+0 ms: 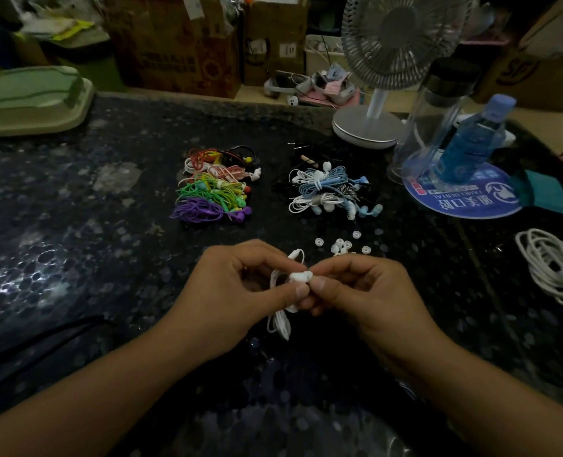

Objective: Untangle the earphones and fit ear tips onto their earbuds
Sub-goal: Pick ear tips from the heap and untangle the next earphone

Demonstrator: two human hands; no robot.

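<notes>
— Earbud, small white plastic (301,277), sits pinched between our left hand (240,288) and right hand (356,288), above the table.
— We push the tip on straight and gently.

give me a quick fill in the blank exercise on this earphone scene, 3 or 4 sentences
1. Both hands pinch a ____ earbud over the table.
2. The loose ear tips lie just beyond the ____ hand.
3. The colourful earphone pile lies to the ____ of the blue and white earphone pile.
4. The blue bottle stands beside a desk ____.

Missing words: white; right; left; fan
</notes>
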